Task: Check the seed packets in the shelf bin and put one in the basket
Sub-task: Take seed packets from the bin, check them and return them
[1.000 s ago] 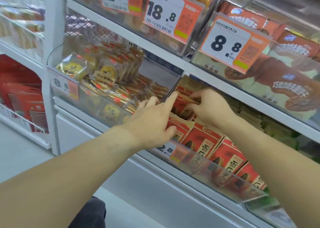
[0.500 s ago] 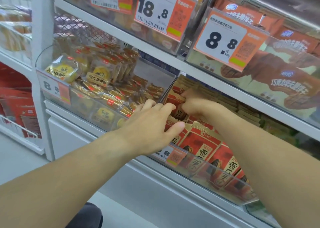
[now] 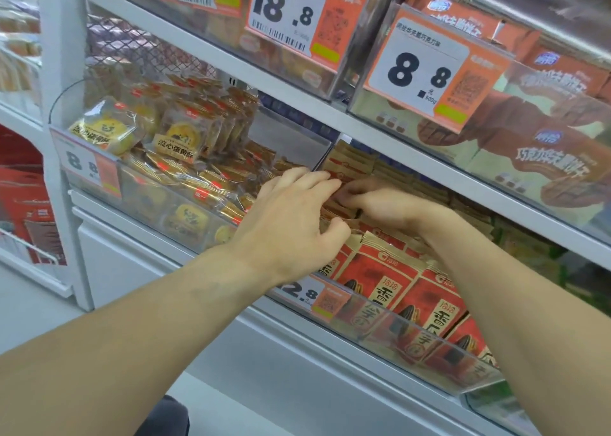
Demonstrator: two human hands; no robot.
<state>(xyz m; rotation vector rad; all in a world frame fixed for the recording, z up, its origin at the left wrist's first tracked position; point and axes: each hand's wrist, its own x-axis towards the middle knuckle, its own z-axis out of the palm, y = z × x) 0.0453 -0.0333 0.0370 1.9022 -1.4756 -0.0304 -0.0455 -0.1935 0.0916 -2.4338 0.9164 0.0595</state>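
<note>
Now both hands deeper among seed packets (image 3: 383, 270), right hand (image 3: 380, 204) lower, left hand (image 3: 291, 224) overlapping.

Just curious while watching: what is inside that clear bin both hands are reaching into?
The clear bin holds red-and-tan seed packets in rows. The left hand and right hand cover the middle ones; the bin's floor is hidden.

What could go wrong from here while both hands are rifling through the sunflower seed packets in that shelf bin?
1. The seed packets stand tightly packed against the bin's low clear front wall; tugging one from the back rows might tip front ones over it.
2. The left hand reaches in beside the clear divider, so it could knock the egg-yolk pastry packs next door.
3. The right hand has its fingertips buried among packets, so it may pull out two at once. No basket is in view.
</note>
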